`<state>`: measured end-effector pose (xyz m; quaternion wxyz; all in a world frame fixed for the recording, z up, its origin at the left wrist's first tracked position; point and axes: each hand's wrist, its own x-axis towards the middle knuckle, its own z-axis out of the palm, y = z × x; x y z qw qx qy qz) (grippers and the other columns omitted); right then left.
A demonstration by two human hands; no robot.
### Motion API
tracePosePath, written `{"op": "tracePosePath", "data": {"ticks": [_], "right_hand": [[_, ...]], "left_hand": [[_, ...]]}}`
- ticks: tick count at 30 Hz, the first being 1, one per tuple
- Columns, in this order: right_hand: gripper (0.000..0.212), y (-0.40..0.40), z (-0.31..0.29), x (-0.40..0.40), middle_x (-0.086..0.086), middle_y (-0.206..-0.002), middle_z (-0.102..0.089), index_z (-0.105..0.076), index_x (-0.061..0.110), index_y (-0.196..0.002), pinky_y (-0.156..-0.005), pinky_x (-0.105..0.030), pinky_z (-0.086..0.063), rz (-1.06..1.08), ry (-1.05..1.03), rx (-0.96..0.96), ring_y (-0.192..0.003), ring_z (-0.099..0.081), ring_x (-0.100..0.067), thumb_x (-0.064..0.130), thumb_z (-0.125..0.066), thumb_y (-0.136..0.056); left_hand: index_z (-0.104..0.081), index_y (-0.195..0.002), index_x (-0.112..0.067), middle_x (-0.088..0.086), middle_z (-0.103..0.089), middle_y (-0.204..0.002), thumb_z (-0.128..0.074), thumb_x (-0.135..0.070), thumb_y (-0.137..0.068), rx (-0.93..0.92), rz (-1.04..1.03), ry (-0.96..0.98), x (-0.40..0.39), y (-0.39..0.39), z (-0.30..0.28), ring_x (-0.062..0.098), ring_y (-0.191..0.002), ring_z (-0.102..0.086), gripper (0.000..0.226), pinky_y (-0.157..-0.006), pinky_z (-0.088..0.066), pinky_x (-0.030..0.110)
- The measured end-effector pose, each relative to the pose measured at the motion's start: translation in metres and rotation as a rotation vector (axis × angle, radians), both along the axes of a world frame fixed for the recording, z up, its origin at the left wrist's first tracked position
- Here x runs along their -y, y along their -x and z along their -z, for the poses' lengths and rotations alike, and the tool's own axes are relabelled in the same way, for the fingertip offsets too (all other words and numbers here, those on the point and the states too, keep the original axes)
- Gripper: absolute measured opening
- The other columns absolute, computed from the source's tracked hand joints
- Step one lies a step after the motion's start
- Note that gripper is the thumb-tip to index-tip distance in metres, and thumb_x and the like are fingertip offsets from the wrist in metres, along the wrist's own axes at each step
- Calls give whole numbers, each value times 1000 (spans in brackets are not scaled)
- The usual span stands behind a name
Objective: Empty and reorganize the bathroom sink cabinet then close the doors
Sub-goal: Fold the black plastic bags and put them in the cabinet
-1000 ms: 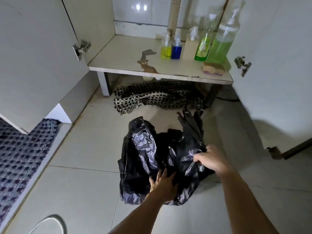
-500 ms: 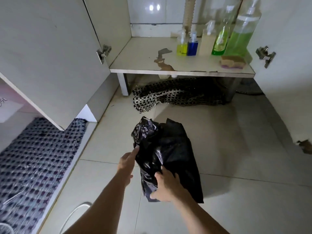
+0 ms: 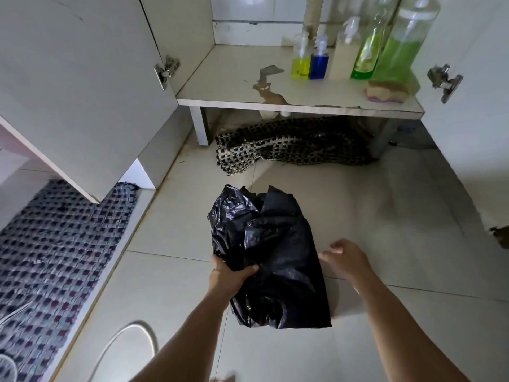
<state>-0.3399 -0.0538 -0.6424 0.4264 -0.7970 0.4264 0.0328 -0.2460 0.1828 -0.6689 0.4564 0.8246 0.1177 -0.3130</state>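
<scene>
Both doors [image 3: 68,86] hang wide open, so closing them is left for last, I reckon. The shelf [image 3: 237,78] is mostly bare; bottles [image 3: 355,53] stand lined up at the far right with a sponge [image 3: 385,91] just in front, so that part looks sorted. On the floor [image 3: 170,271] near me lies the black bag [image 3: 278,252], folded into a rough bundle and not yet put away. My left hand [image 3: 230,275] is clamped on its near left edge; my right hand [image 3: 348,257] hovers loose just beside it, fingers spread, holding nothing. A checked mat [image 3: 289,144] is tucked half under the shelf; what lies behind it is too dark to tell. The bottle tops are cut off.
</scene>
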Motion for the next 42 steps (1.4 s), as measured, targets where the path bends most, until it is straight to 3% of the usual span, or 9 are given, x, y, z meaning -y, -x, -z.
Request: {"op": "tracePosePath", "data": {"ticks": [4,6,10,16,25,27,33,40,42], "right_hand": [[26,30,24,-4,2,-81,-56,-57,19,-79,-65,-26,-39,-51,-298,-193,-75,-55,-15,42,-69,-80],[20,36,33,-17,1,-89,-66,-64,18,-86,-72,-29,-50,-22,-422,-197,-83,-63,-17,37,-70,-81],[13,33,34,-32,-5,-96,-73,-70,19,-91,-77,-35,-55,38,-447,-134,-86,-69,-22,27,-71,-80],[15,-3,4,-21,-10,-95,-71,-71,15,-97,-70,-29,-49,27,-363,37,-87,-66,-25,13,-67,-82],[7,-83,-77,2,-3,-87,-70,-70,18,-88,-65,-28,-46,-60,-199,300,-81,-64,-19,17,-63,-85],[5,-103,-96,6,-2,-85,-72,-70,19,-82,-73,-33,-50,-77,-180,348,-82,-66,-20,18,-66,-83],[7,-169,-157,10,1,-88,-71,-69,17,-89,-70,-28,-45,-219,-55,468,-84,-64,-15,20,-64,-85],[27,-230,-216,14,4,-108,-64,-59,24,-114,-84,-29,-45,-404,117,250,-102,-58,-17,33,-60,-88],[19,-237,-244,12,7,-100,-61,-58,27,-108,-77,-25,-44,-467,123,145,-97,-57,-15,33,-56,-90]], "left_hand": [[-37,-126,-14,6,-59,-115,-90,-46,-49,-99,-120,47,-1,14,2,31,-105,-60,99,-83,-53,41],[-53,-117,-15,5,-66,-107,-91,-47,-41,-187,-126,99,-3,17,1,26,-94,-66,90,-71,-56,36],[-66,-101,-8,11,-72,-92,-85,-15,-67,-333,-103,237,0,18,-6,23,-75,-69,40,-53,-54,29],[-67,-108,-4,16,-74,-99,-88,-12,-58,-460,-102,351,6,-1,-15,32,-94,-70,55,-88,-54,52],[-64,-112,-5,13,-74,-101,-82,-10,-70,-150,-9,528,30,-93,-92,27,-93,-72,47,-86,-57,37],[-65,-108,-7,11,-75,-98,-81,-10,-71,-85,28,532,31,-116,-112,25,-91,-72,41,-80,-58,33],[-67,-106,-17,6,-75,-99,-92,-24,-51,95,159,485,31,-199,-173,25,-96,-71,60,-93,-53,45],[-67,-103,-18,8,-76,-93,-90,-24,-59,139,192,446,35,-268,-215,27,-90,-72,49,-89,-55,49],[-67,-106,-16,8,-76,-94,-91,-24,-56,121,195,454,34,-276,-230,28,-90,-72,57,-87,-55,50]]}}
